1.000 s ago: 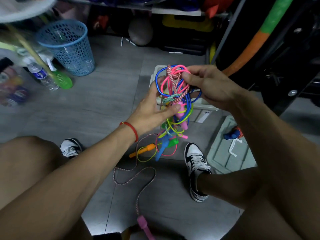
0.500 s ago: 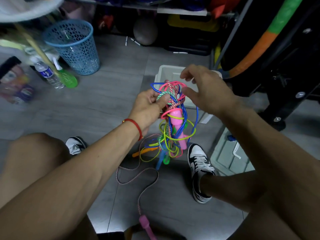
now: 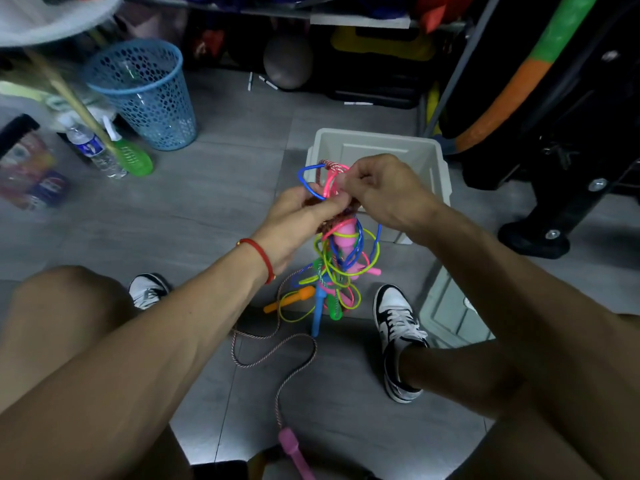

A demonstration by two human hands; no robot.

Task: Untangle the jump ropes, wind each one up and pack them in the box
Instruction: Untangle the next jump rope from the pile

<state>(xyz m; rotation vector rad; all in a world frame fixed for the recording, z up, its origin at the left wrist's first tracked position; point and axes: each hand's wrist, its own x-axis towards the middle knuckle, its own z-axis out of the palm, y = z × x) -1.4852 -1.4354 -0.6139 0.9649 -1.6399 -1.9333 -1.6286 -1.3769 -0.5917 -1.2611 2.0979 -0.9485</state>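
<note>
A tangle of jump ropes [image 3: 341, 258] in blue, pink, yellow-green and braided cord hangs between my hands above the floor. My left hand [image 3: 298, 220] grips the knot from the left side. My right hand [image 3: 384, 188] pinches the pink and braided loops at the top of the bundle. Orange, blue and green handles [image 3: 317, 306] dangle at the bottom. A braided red-white rope [image 3: 277, 351] trails down across the floor to a pink handle [image 3: 294, 448]. The white box [image 3: 381, 150] stands open just behind the bundle.
The box's lid [image 3: 450, 313] lies on the floor by my right shoe [image 3: 398, 337]. A blue mesh bin [image 3: 145, 95], a water bottle [image 3: 90, 147] and a green spray bottle [image 3: 128, 154] stand at the left. A dark rack with a foam-wrapped bar [image 3: 519, 77] is at the right.
The bundle dropped lower in front of the box. My right hand let go briefly, then closed on the top loops again. My left hand moved up to grip the knot.
</note>
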